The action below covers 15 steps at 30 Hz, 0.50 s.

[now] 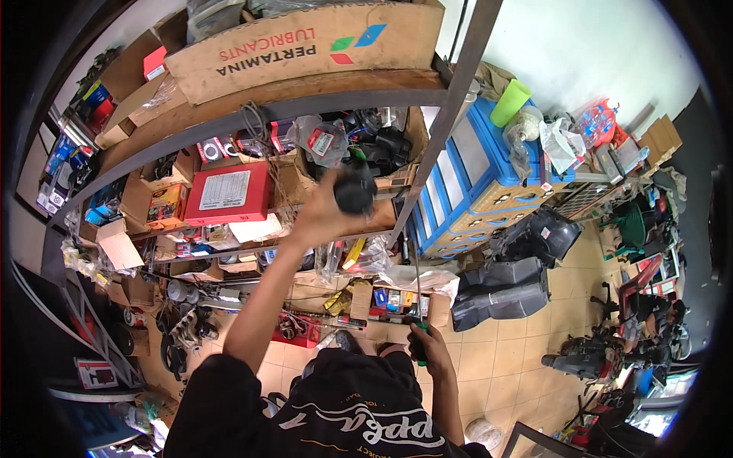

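My left hand [319, 217] is raised in front of the shelf rack, its fingers closed around a black rounded part [355, 192], blurred and of a kind I cannot make out. Behind it an open cardboard box [400, 182] holds black parts and clear plastic bags. Lower and to the right, close to my body, my right hand [437, 349] grips the green and black handle of a screwdriver [418, 299]. Its long thin shaft points up and away from me, passing in front of a low carton of small boxes.
A red case [227, 192] lies on the shelf left of my left hand. The metal rack post [450, 114] rises right of it. Beyond stands a blue and white drawer cabinet [466, 168]. Black body panels [500, 288] rest on the tiled floor, with a motorcycle [592, 355] farther right.
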Each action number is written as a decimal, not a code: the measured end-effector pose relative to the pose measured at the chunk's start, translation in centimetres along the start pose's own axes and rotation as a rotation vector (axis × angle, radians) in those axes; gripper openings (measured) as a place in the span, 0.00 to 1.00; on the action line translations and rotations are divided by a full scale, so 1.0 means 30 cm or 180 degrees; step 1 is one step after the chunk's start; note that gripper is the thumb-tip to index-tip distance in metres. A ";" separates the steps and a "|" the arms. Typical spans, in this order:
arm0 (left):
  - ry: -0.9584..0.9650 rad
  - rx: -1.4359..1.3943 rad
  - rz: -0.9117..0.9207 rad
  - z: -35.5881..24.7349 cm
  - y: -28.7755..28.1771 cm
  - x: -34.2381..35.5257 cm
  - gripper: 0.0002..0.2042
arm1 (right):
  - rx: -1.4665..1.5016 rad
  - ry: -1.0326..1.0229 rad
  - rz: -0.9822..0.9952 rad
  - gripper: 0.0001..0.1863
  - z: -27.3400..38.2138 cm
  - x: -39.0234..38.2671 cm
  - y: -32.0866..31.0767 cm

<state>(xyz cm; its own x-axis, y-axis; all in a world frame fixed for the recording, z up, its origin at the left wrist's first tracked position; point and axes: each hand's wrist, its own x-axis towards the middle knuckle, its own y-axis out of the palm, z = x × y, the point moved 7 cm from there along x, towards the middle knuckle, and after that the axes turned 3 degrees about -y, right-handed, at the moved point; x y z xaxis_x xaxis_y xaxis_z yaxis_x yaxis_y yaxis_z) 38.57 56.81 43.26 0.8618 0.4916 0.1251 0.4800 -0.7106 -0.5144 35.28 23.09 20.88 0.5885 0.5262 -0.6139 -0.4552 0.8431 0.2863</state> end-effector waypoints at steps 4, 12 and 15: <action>0.0468 0.0220 -0.0377 -0.023 -0.005 0.259 0.40 | -0.0350 0.0384 -0.0551 0.16 -0.130 -0.018 -0.233; 0.0827 0.0676 -0.1073 -0.004 0.214 0.515 0.40 | -0.0746 0.1059 -0.1284 0.19 -0.492 -0.086 -0.636; 0.1203 0.1348 -0.1602 -0.018 0.231 0.540 0.41 | -0.0805 0.1318 -0.1376 0.19 -0.587 -0.128 -0.703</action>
<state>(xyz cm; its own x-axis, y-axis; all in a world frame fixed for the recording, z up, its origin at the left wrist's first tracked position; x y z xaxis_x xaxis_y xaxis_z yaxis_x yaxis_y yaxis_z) 55.95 59.59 42.17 0.5896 0.4452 0.6739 0.7919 -0.1546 -0.5907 30.86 1.33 4.24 0.4706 0.0163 -0.8822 -0.4079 0.8906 -0.2012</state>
